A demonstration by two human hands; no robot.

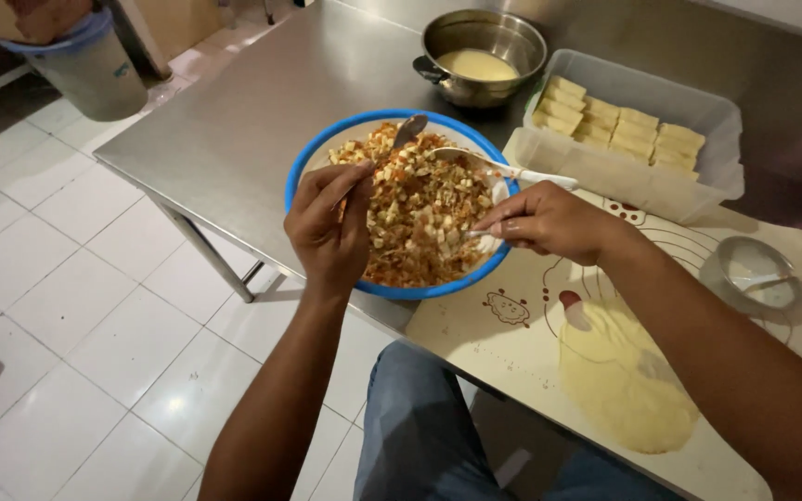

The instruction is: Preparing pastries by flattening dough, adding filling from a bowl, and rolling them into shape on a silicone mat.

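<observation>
A blue-rimmed bowl [303, 167] sits at the near edge of a steel table [262, 102], full of a chopped filling [424, 209] of pale cubes and orange shreds. My left hand [329, 223] is over the bowl's left side, gripping the handle of a metal spoon [408, 130] whose head lies at the bowl's far rim. My right hand [548, 221] rests at the bowl's right edge and pinches a white spoon [494, 164], whose bowl is in the filling and whose handle points right.
A steel pot [485, 56] with pale batter stands behind the bowl. A clear plastic tub [642, 139] holds rows of pale folded pieces. A printed mat [531, 315] carries a thin yellow wrapper [619, 380] and a small round sieve [758, 274]. A bin [85, 65] stands on the tiled floor.
</observation>
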